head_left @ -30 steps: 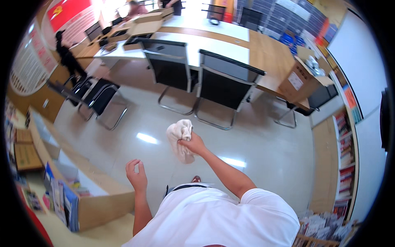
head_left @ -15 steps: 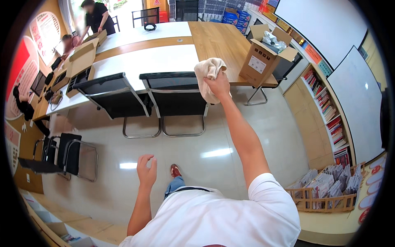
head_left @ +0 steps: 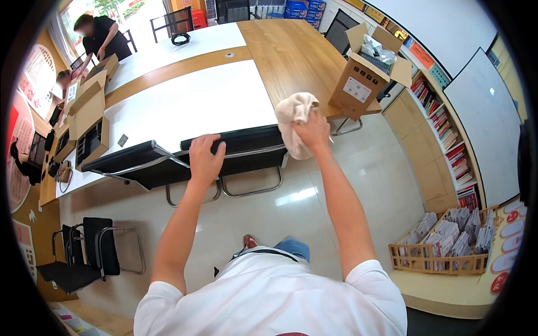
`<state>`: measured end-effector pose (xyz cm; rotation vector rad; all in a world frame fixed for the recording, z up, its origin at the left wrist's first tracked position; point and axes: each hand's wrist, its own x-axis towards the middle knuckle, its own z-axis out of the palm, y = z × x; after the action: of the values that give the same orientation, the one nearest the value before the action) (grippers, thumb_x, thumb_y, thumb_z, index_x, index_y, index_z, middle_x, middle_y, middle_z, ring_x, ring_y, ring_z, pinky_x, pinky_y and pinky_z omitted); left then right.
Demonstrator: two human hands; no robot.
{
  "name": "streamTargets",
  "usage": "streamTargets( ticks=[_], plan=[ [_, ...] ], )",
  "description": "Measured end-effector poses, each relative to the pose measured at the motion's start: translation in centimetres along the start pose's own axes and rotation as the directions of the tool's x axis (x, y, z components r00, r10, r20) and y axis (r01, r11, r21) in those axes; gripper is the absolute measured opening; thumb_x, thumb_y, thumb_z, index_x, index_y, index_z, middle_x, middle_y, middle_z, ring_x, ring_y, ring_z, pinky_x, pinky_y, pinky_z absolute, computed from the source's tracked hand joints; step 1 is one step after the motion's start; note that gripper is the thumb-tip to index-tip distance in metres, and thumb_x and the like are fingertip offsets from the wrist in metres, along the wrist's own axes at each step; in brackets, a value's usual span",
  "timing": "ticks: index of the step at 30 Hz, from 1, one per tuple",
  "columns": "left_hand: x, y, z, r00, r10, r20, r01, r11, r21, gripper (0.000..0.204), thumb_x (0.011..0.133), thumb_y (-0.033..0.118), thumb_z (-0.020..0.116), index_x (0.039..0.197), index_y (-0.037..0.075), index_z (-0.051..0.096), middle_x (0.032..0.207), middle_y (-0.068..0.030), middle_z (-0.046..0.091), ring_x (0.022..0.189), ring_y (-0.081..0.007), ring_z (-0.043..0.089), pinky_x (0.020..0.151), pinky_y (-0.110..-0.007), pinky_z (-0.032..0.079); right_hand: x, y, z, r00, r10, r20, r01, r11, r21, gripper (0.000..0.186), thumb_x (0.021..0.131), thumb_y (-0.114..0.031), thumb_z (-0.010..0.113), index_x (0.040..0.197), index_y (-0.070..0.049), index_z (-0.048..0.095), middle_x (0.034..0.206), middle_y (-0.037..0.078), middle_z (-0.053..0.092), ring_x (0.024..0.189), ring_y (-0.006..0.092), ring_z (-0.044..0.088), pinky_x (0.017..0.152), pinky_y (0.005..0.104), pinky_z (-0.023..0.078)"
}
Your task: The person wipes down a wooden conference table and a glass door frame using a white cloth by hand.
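My right hand [head_left: 312, 131] grips a bunched cream cloth [head_left: 292, 120], which hangs down at the right end of a black mesh chair [head_left: 252, 144]. My left hand [head_left: 205, 159] is at the left end of this chair's top edge, fingers stretched forward and thumb apart. Whether it touches the chair I cannot tell. The chair back stands against the near edge of the long white-and-wood table [head_left: 196, 101]. Another black chair [head_left: 126, 159] stands to its left.
An open cardboard box [head_left: 350, 92] with plastic wrapping stands on the table's right end. Open cartons [head_left: 92, 103] lie at the left, where a person [head_left: 106, 39] leans over. A wooden rack of papers [head_left: 437, 266] and a bookcase [head_left: 443, 131] are on the right.
My left hand has moved forward from over the floor to the middle chair's top edge. My right hand still holds the cloth. The table now appears closer, and my body has moved forward.
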<state>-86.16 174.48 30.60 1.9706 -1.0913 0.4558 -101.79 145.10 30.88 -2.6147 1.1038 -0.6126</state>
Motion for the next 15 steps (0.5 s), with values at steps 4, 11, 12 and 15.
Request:
streamTargets(
  ticks=[4, 11, 12, 15],
  plan=[
    [4.7, -2.6, 4.8, 0.981, -0.075, 0.179, 0.063, 0.996, 0.069, 0.026, 0.091, 0.027, 0.067, 0.105, 0.006, 0.071, 0.101, -0.0135, 0.069, 0.098, -0.0341, 0.064, 0.086, -0.045, 0.05, 1.0, -1.2, 0.2, 0.994, -0.103, 0.041, 0.107, 0.989, -0.105, 0.059, 0.078, -0.05, 0.069, 0.118, -0.008, 0.062, 0.109, 0.015, 0.067, 0.107, 0.0379, 0.062, 0.088, 0.0554, 0.048],
    [5.2, -1.5, 8.5, 0.869, -0.213, 0.447, 0.085, 0.954, 0.289, 0.036, 0.097, 0.036, 0.057, 0.086, 0.005, 0.072, 0.082, -0.013, 0.07, 0.082, -0.0365, 0.066, 0.074, -0.046, 0.052, 4.7, 0.6, -1.6, 0.885, -0.294, 0.361, 0.248, 0.954, 0.169, 0.061, 0.075, -0.045, 0.073, 0.125, -0.011, 0.062, 0.111, 0.018, 0.07, 0.104, 0.0378, 0.066, 0.086, 0.0506, 0.05],
    [5.2, -1.8, 8.4, 0.862, -0.232, 0.45, 0.116, 0.956, 0.27, 0.036, 0.097, 0.036, 0.057, 0.087, 0.005, 0.072, 0.082, -0.0129, 0.071, 0.081, -0.0363, 0.066, 0.074, -0.046, 0.052, 6.4, 1.3, -2.5, 0.863, -0.229, 0.45, 0.147, 0.967, 0.21, 0.061, 0.074, -0.044, 0.072, 0.126, -0.012, 0.062, 0.112, 0.018, 0.071, 0.105, 0.0376, 0.066, 0.087, 0.0486, 0.051],
    [6.1, -1.3, 8.1, 0.795, -0.34, 0.502, 0.249, 0.938, 0.241, 0.036, 0.096, 0.038, 0.058, 0.089, 0.006, 0.073, 0.083, -0.0127, 0.071, 0.081, -0.0356, 0.066, 0.073, -0.045, 0.051, 12.2, 3.2, -3.3, 0.801, -0.1, 0.59, 0.049, 0.994, 0.101, 0.06, 0.074, -0.042, 0.071, 0.125, -0.013, 0.064, 0.115, 0.018, 0.071, 0.107, 0.0374, 0.067, 0.089, 0.0444, 0.053]
  ],
)
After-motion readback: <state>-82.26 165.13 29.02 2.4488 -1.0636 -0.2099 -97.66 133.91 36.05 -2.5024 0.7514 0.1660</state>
